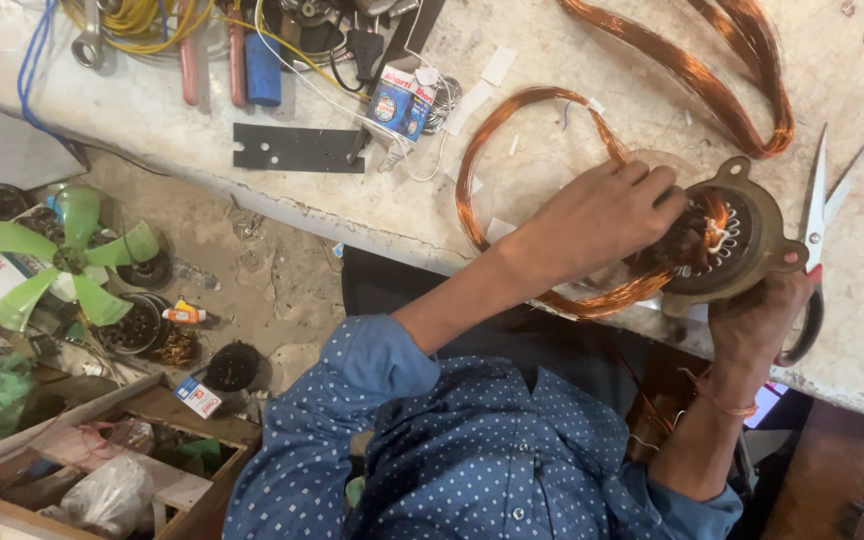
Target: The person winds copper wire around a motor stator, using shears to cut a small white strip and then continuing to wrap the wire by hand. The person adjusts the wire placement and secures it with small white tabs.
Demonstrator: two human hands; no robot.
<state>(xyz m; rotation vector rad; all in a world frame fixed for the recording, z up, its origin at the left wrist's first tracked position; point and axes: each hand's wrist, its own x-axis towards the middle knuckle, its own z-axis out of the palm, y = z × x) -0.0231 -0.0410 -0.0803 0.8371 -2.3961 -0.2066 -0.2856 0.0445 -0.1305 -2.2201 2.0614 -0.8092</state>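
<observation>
1. Green plastic fan blade (67, 258) lies on the dusty floor, among dark round motor parts and a wooden crate (102, 450) of bags.
2. Pale, scuffed stone bench (202, 110) carries yellow cables, red-handled tools and a black metal plate (297, 148).
3. Left hand (597, 220) presses its fingers together onto copper wire at the round metal motor stator (727, 240), at the bench edge.
4. Right hand (757, 315) has its grip clamped on the stator's rim.
5. White-bladed scissors (820, 215) lie just beside it.
</observation>
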